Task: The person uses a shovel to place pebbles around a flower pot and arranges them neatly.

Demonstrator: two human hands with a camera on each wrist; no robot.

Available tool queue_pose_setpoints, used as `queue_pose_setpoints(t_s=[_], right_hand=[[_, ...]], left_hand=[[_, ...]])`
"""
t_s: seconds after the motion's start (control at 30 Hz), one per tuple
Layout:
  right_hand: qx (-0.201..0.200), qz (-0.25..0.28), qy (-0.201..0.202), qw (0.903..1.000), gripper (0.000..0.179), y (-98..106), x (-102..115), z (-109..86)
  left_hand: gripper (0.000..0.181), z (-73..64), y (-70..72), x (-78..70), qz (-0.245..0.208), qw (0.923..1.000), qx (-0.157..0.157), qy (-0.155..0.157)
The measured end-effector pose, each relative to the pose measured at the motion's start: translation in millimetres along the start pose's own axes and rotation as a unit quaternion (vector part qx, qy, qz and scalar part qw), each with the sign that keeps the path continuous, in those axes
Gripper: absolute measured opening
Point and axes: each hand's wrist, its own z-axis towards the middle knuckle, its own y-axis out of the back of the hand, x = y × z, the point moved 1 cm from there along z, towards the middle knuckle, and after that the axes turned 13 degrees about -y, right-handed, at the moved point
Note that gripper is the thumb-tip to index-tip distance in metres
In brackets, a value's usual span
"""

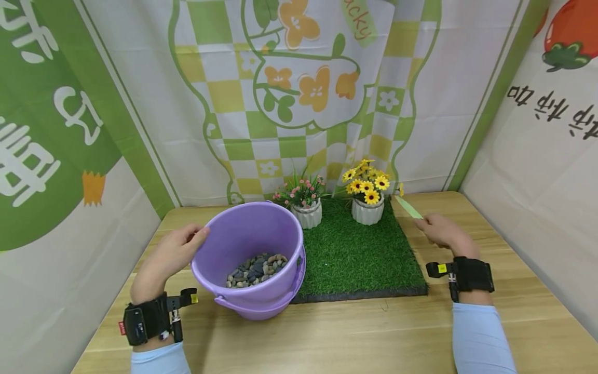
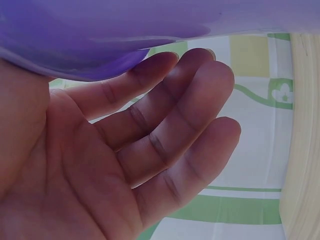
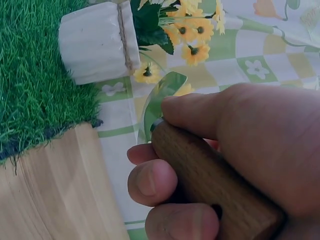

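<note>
- I see my left hand [image 1: 174, 252] pinching the rim of the purple bucket [image 1: 249, 236], nearer the worktop's [image 1: 355, 337] left edge.
- My right hand [image 1: 443, 232] clamps the wooden-handled tool [image 1: 409, 208] near the back-right corner.

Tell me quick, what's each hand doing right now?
Left hand: closed, holding the purple bucket by its rim.
Right hand: closed, holding a wooden-handled tool.

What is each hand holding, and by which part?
The left hand holds the purple bucket by its rim; the right hand grips a bladed tool by its wooden handle.
</note>
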Motion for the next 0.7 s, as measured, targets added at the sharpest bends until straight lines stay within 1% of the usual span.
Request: queue_pose_setpoints(t_s=[0.27, 0.47, 0.7], right_hand=[[-0.019, -0.008, 0.021, 0.9996, 0.042, -2, 6, 4.7], [-0.025, -0.011, 0.026, 0.9993, 0.041, -3, 11, 6.0], [-0.029, -0.006, 0.033, 0.999, 0.04, -3, 16, 4.3]], left_hand=[[0.05, -0.5, -0.2, -0.1, -0.001, 1.0, 0.004, 0.005], [0.048, -0.3, -1.2, 0.8, -0.001, 1.0, 0.0, 0.001], [0.049, -0.1, 0.0, 0.1, -0.002, 1.0, 0.003, 0.004]])
